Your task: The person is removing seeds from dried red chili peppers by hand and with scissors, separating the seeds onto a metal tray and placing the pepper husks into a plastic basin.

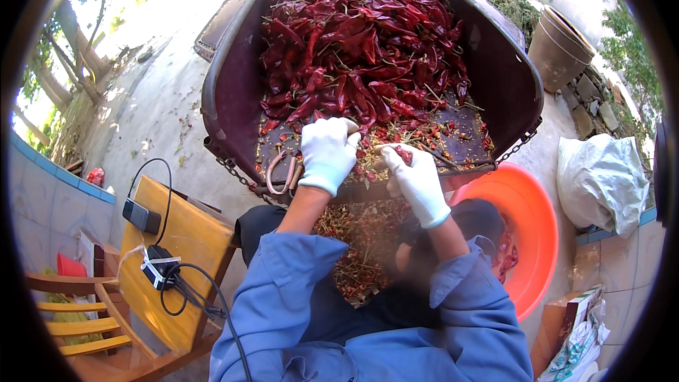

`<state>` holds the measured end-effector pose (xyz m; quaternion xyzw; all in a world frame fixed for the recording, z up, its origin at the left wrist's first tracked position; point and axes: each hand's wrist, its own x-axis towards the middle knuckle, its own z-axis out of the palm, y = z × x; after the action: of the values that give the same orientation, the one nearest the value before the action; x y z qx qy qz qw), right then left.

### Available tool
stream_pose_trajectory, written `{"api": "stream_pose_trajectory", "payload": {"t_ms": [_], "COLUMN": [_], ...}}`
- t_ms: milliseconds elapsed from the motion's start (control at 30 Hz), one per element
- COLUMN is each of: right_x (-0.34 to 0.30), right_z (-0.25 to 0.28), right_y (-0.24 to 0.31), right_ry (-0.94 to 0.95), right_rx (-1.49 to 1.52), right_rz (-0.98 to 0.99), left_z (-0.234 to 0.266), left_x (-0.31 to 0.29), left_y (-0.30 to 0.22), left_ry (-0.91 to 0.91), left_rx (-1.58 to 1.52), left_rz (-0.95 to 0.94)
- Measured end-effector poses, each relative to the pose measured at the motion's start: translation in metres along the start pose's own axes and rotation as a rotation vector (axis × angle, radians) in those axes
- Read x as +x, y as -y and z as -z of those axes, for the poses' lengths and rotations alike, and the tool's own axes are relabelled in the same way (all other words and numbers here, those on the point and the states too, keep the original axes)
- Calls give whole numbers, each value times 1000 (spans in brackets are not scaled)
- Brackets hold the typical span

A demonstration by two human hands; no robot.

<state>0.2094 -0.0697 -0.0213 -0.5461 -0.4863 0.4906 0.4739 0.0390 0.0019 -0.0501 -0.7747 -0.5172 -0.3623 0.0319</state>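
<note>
A heap of dried red chillies (pixel 361 35) covers the middle and far part of a dark maroon metal cart bed (pixel 232 95), sloping down toward the near edge, where seeds and stem scraps (pixel 453 134) lie scattered. The left hand (pixel 329 154), in a white glove, is at the near edge, left of its middle, fingers bent; whether they grip anything cannot be told. The right hand (pixel 419 180), gloved too, is just beside it, closer to the near right corner, its thumb and fingers closed on a red chilli (pixel 404 155). A bent metal rod (pixel 274 170) sits by the near left corner, beside the left wrist. Below the near edge, between the person's knees, lies a pile of stems and red bits (pixel 357 262). An orange-red basin (pixel 541 240) stands below the near right corner with dark red chillies (pixel 506 256) inside. Left of the person is a yellow wooden chair (pixel 141 223) with a black power adapter (pixel 161 267) on it; well to the right of the near right corner sits a white sack (pixel 601 180)
</note>
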Motion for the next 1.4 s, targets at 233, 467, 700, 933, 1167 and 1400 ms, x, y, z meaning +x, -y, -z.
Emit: {"api": "stream_pose_trajectory", "payload": {"t_ms": [233, 467, 700, 933, 1167, 1400], "right_x": [-6, -8, -13, -20, -47, -29], "right_z": [-24, -27, -16, -14, -37, -14], "right_y": [-4, -4, 6, 9, 4, 24], "right_ry": [81, 27, 260, 417, 678, 553], "right_rx": [254, 272, 394, 292, -333, 166], "right_rz": [-66, 43, -174, -180, 443, -88], "left_z": [33, 39, 53, 58, 43, 41], "left_x": [-29, -46, -48, -50, -53, -25], "left_y": [-27, -35, -19, -28, -21, 18], "left_ry": [-283, -157, 112, 87, 258, 142], "left_rx": [-185, -647, -1030, -818, -1377, -363], "left_rz": [-122, 133, 349, 213, 847, 373]}}
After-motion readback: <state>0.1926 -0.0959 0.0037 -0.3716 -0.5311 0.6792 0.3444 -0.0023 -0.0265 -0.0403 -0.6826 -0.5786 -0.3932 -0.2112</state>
